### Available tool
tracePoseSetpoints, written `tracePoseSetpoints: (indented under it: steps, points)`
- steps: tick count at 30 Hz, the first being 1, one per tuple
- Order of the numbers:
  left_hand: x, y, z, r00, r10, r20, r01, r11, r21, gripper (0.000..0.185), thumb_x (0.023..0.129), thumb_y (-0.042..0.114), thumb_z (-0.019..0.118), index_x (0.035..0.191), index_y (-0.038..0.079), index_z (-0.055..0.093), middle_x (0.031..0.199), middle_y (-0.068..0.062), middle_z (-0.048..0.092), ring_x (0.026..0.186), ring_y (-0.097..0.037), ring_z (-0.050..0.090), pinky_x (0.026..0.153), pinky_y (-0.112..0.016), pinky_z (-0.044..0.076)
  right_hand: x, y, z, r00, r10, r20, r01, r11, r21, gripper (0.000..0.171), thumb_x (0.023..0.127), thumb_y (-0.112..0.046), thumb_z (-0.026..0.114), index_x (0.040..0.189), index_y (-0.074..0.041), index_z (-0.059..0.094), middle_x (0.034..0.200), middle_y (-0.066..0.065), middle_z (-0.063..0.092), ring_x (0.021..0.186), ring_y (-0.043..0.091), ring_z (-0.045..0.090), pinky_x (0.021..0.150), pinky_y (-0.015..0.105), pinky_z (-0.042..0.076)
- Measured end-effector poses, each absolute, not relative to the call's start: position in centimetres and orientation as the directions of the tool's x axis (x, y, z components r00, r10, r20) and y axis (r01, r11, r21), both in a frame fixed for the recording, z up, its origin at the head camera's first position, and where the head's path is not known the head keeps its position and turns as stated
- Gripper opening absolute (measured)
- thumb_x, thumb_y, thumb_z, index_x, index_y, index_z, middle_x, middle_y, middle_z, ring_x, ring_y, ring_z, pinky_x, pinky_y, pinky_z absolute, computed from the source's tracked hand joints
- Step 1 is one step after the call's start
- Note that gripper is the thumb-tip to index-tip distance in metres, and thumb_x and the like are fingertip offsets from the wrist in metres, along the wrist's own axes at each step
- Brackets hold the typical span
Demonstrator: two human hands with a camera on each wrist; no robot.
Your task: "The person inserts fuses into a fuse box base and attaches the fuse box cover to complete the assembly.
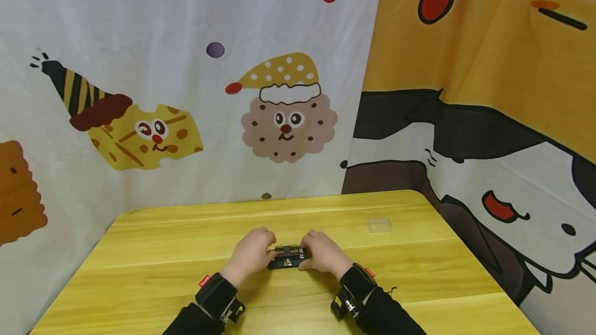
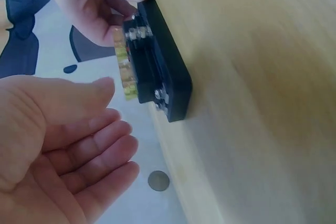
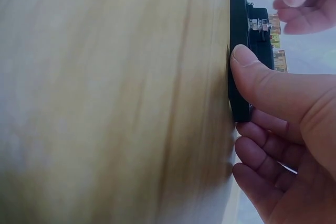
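A black terminal block (image 1: 287, 261) with metal screw posts and yellowish see-through pieces along its top is on the wooden table. My right hand (image 1: 323, 252) grips one end of it; in the right wrist view the thumb (image 3: 257, 74) lies along the base, and the fingers curl at that end. My left hand (image 1: 249, 255) is at the opposite end. From the left wrist view, its thumb (image 2: 86, 98) and loosely bent fingers stand a little apart from the block, holding nothing.
A small clear plastic cover (image 1: 379, 225) lies on the table (image 1: 186, 252) behind and right of my right hand. A curtain (image 1: 186, 40) with cartoon prints hangs behind the table's far edge.
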State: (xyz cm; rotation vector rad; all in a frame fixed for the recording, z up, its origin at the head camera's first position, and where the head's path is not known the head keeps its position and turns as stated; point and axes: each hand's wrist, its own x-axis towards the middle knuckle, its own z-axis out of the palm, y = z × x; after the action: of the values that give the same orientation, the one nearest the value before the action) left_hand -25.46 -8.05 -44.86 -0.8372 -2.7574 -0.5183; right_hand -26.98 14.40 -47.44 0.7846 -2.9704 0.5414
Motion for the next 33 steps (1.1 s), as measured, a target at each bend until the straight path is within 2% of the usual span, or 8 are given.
tracePoseSetpoints:
  steps: [13, 22, 33]
  points:
    - [-26.3, -8.1, -45.5, -0.854, 0.488, 0.182, 0.521, 0.794, 0.314, 0.041, 0.068, 0.02, 0.089, 0.098, -0.001, 0.07, 0.089, -0.009, 0.061, 0.081, -0.026, 0.06, 0.076, -0.043, 0.052, -26.9, 14.4, -47.3, -0.879, -0.468, 0.092, -0.47, 0.817, -0.333, 0.045, 0.075, -0.034, 0.087, 0.107, -0.009, 0.068, 0.101, 0.0, 0.059, 0.098, 0.024, 0.057, 0.088, 0.037, 0.049]
    - [-26.7, -8.2, -46.0, -0.87, 0.467, 0.159, 0.491, 0.794, 0.357, 0.034, 0.063, 0.021, 0.088, 0.083, 0.004, 0.065, 0.077, -0.003, 0.054, 0.068, -0.017, 0.05, 0.063, -0.037, 0.046, -27.0, 14.4, -47.4, -0.881, -0.464, 0.092, -0.466, 0.818, -0.337, 0.044, 0.076, -0.034, 0.087, 0.107, -0.009, 0.068, 0.101, 0.0, 0.059, 0.098, 0.024, 0.057, 0.088, 0.037, 0.048]
    - [-26.7, -7.9, -46.1, -0.885, 0.444, 0.142, 0.463, 0.804, 0.374, 0.031, 0.064, 0.017, 0.087, 0.079, 0.006, 0.063, 0.075, -0.002, 0.051, 0.067, -0.017, 0.046, 0.062, -0.035, 0.042, -27.0, 14.4, -47.4, -0.88, -0.466, 0.095, -0.47, 0.822, -0.322, 0.045, 0.075, -0.035, 0.087, 0.107, -0.01, 0.068, 0.101, 0.0, 0.059, 0.1, 0.025, 0.057, 0.09, 0.038, 0.048]
